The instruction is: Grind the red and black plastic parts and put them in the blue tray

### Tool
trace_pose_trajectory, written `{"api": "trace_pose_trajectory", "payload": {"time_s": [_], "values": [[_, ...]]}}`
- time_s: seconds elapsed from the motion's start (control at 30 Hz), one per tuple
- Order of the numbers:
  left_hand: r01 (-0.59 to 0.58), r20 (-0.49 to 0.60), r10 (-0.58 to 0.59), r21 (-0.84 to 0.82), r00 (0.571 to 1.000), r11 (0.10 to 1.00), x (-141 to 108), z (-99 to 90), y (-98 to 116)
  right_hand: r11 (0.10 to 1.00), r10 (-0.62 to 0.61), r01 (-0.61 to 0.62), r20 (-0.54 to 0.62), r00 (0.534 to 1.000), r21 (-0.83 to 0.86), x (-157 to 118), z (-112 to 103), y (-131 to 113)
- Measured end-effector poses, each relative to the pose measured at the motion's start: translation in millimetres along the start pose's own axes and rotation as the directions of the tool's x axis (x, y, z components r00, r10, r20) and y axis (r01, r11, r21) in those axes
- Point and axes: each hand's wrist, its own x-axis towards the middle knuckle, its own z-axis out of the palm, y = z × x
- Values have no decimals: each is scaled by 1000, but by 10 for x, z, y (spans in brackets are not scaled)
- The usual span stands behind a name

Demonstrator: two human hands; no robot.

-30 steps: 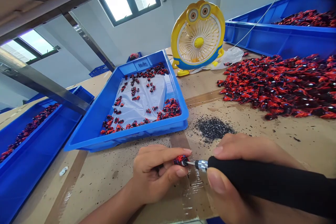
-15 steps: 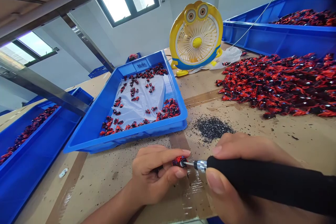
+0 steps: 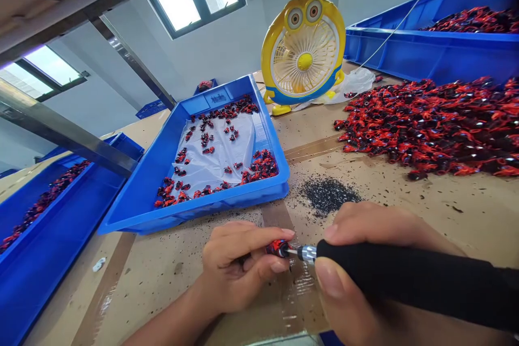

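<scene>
Between the thumb and forefinger of my left hand (image 3: 239,265) is a small red-and-black plastic part (image 3: 278,248), its round end facing right. My right hand (image 3: 357,275) is wrapped round a thick black-handled rotary tool (image 3: 405,275) with a silver collar. The tool's thin metal bit (image 3: 292,252) reaches the round end of the part; how deep it goes in I cannot tell. Just beyond the hands lies a heap of black shavings (image 3: 330,194) on the cardboard-covered table (image 3: 170,275).
A blue tray (image 3: 194,216) with scattered red-and-black parts stands ahead. A yellow fan (image 3: 305,59) is behind it. At the right, a large pile of parts (image 3: 438,124) lies before another blue bin (image 3: 430,57). More blue bins (image 3: 68,216) stand left, near a metal post (image 3: 65,130).
The tool and my right hand have shifted slightly left, bringing the collar a little closer to the part. My left hand keeps its grip. The view has tilted very slightly.
</scene>
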Motion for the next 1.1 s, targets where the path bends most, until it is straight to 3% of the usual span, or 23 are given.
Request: {"api": "trace_pose_trajectory", "payload": {"time_s": [0.13, 0.5, 1.1], "values": [[-11, 6, 11, -6, 1000, 1000, 17, -7, 10, 999, 34, -34, -10, 999, 32, -7, 15, 2], [-25, 13, 25, 30, 1000, 999, 17, -32, -5, 999, -32, 32, -11, 999, -26, 17, 2, 23], [-70, 14, 69, 31, 998, 997, 16, -22, -7, 999, -37, 36, -11, 999, -39, 12, 10, 35]]}}
